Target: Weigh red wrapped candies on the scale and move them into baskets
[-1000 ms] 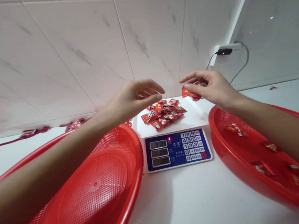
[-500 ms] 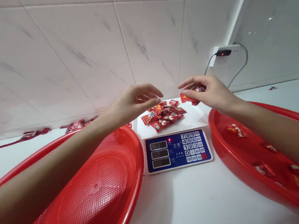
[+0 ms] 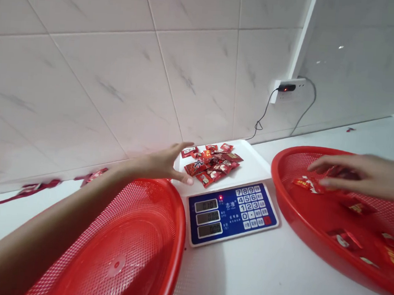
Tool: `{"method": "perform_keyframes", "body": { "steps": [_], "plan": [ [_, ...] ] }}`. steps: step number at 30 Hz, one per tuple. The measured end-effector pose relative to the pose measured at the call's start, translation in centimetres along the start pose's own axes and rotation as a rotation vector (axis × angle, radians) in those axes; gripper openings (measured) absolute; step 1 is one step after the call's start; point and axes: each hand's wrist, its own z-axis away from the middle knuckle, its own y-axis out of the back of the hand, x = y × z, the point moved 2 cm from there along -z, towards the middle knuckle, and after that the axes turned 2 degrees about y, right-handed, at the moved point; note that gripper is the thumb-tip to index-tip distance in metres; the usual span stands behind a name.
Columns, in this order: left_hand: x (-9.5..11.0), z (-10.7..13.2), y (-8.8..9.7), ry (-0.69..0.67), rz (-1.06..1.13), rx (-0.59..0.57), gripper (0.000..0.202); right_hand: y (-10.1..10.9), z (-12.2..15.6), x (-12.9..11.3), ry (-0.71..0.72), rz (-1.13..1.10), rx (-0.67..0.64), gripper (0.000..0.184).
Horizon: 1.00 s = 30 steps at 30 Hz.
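Note:
My left hand (image 3: 171, 166) is open at the left edge of the scale's white tray (image 3: 255, 165), thumb and fingers spread beside a pile of small red candy packets (image 3: 212, 164). Nothing is held in it. My right hand (image 3: 362, 174), slightly blurred, hangs over the right red basket (image 3: 282, 195), its fingers curved around red candy packets that show only in part between fingers and thumb. Below it, several wrapped candies (image 3: 346, 239) lie scattered in that basket. The digital scale's blue keypad panel (image 3: 232, 214) faces me with its displays lit.
At left a red mesh basket (image 3: 175, 255) stands beside the scale, its bottom bare. Red packets (image 3: 94, 176) lie along the tiled wall behind it. A black cable (image 3: 262, 118) runs from a wall socket (image 3: 290, 91) down behind the scale.
My right hand has moved from above the scale tray to over the right basket, carrying its packets. My left hand has lowered and opened wider beside the pile. The view has tilted up slightly.

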Motion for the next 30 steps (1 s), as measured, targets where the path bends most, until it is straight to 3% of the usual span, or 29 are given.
{"method": "perform_keyframes", "body": {
  "steps": [2, 4, 7, 9, 11, 13, 16, 20, 26, 30],
  "plan": [
    [0.2, -1.8, -0.6, 0.03, -0.133, -0.13, 0.13, -1.4, -1.3, -1.2, 0.017, 0.111, -0.158, 0.055],
    [0.4, -3.6, -1.1, 0.064, -0.172, -0.183, 0.143, -2.8, -3.8, -3.8, 0.124, 0.132, -0.206, 0.077],
    [0.3, -5.6, -1.7, 0.105, -0.191, -0.204, 0.154, -6.1, -8.8, -8.1, 0.24, 0.045, -0.407, 0.122],
    [0.2, -6.4, -2.2, 0.118, -0.198, -0.194, 0.154, -8.8, -12.0, -9.9, 0.22, 0.049, -0.537, 0.153],
    [0.1, -6.8, -2.7, 0.121, -0.192, -0.18, 0.153, -11.4, -14.5, -10.7, 0.184, 0.078, -0.641, 0.169],
    [0.0, -6.9, -3.2, 0.112, -0.178, -0.167, 0.152, -13.3, -15.8, -10.9, 0.193, 0.091, -0.708, 0.171],
    [0.0, -6.9, -3.7, 0.08, -0.149, -0.145, 0.15, -14.7, -16.2, -10.7, 0.306, 0.084, -0.712, 0.161],
    [-0.3, -6.9, -4.2, 0.058, -0.104, -0.105, 0.142, -14.4, -15.2, -10.5, 0.394, 0.107, -0.637, 0.142],
    [-1.0, -6.3, -5.5, 0.036, -0.085, 0.04, 0.103, -14.1, -13.9, -9.9, 0.397, 0.021, -0.549, 0.109],
    [-1.0, -7.0, -6.3, 0.055, -0.091, 0.075, 0.136, -15.1, -13.5, -9.8, 0.382, -0.04, -0.516, 0.13]
  ]
}}
